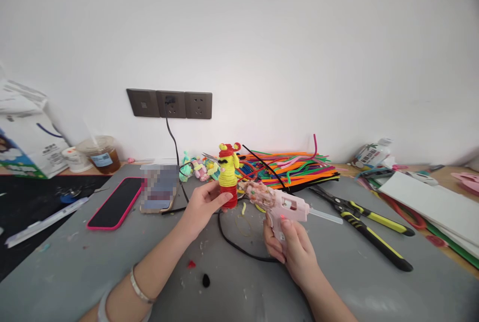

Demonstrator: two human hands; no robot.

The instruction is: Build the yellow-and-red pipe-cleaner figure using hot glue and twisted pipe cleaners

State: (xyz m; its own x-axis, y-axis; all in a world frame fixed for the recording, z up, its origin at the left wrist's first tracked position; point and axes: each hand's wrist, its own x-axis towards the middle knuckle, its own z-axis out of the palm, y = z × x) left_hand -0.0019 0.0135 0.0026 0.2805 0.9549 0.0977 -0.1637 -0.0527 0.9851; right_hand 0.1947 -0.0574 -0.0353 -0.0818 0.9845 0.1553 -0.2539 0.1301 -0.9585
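Note:
My left hand (204, 204) pinches the red base of a small yellow and red pipe-cleaner figure (228, 174) and holds it upright above the grey mat (112, 272). My right hand (290, 247) is wrapped round the grip of a pink glue gun (279, 204). The gun's nozzle points left and sits right beside the figure's lower part. A clear glue stick (325, 216) pokes out of the gun's back. The gun's black cord (239, 248) loops over the mat between my hands.
A heap of coloured pipe cleaners (295, 167) lies behind the gun. Black and yellow pliers (370, 232) lie to the right. A pink-cased phone (116, 202) and a second phone (159, 187) lie left. A cup of drink (101, 155) and wall sockets (169, 104) are at the back.

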